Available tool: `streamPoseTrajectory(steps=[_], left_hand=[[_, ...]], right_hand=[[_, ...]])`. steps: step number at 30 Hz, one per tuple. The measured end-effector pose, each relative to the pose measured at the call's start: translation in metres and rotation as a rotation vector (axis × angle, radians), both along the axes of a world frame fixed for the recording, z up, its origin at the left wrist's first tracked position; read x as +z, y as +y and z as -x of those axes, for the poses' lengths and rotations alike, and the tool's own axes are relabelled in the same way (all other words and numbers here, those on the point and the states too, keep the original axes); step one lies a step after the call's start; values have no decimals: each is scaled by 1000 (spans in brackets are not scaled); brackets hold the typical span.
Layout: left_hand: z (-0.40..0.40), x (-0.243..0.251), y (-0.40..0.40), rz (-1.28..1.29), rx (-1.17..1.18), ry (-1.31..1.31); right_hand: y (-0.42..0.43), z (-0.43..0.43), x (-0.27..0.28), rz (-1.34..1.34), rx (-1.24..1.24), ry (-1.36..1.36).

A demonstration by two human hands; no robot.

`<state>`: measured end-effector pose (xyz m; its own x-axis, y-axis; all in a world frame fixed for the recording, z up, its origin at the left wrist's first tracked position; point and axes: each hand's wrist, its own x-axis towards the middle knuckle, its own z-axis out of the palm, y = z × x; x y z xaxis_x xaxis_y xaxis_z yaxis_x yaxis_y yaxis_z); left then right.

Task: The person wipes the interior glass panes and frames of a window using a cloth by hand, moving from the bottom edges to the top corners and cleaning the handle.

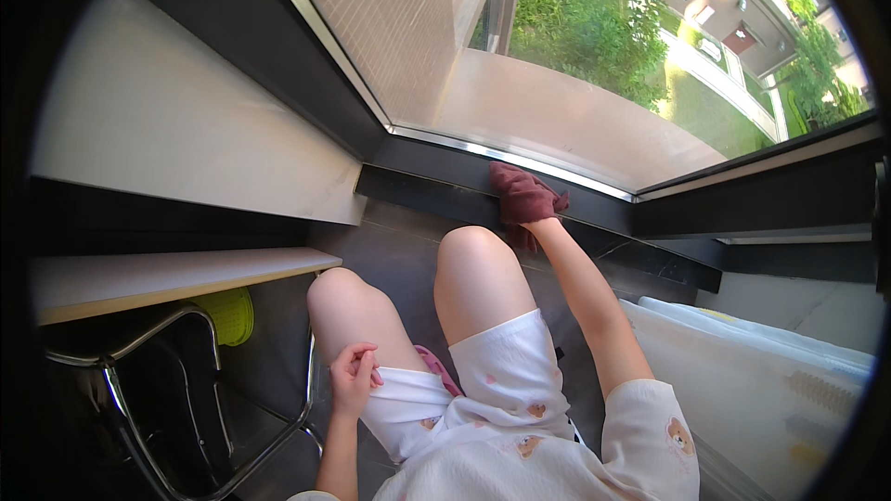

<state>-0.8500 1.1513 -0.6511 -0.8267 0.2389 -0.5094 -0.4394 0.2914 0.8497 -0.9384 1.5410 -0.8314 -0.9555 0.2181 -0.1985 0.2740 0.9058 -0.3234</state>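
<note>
A maroon cloth [523, 195] covers my right hand [541, 226], leaving only the wrist bare. Its bunched folds press against the black window ledge [431, 158], just below the bright metal strip of the window frame [480, 149]. A loose end of the fabric hangs over the ledge's front edge. The fingers inside are hidden. Over my left thigh, by the hem of the white shorts [411, 390], rests my left hand [353, 372]. It holds nothing, and its fingers are loosely bent.
A large glass pane [557, 104] rises beyond the ledge. At the left, a tabletop [188, 278] overhangs a metal-framed chair [118, 403] and a lime-green plastic basket [233, 316]. A translucent plastic storage box [738, 369] stands close on the right. Dark tiles [397, 229] cover the floor.
</note>
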Motion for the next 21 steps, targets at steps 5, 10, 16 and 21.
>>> streamPoseTrajectory(steps=[5,10,16,21], left_hand=[[-22,11,-17,-139,78,-97],[-45,20,-14,-234,87,-193],[-58,20,-27,-263,130,-190],[-40,20,-31,-448,29,-306]], right_hand=[[-91,94,57,-185,314,-237],[-124,152,51,-206,266,-199],[-139,168,43,-149,275,-141],[-130,175,22,-271,320,-74]])
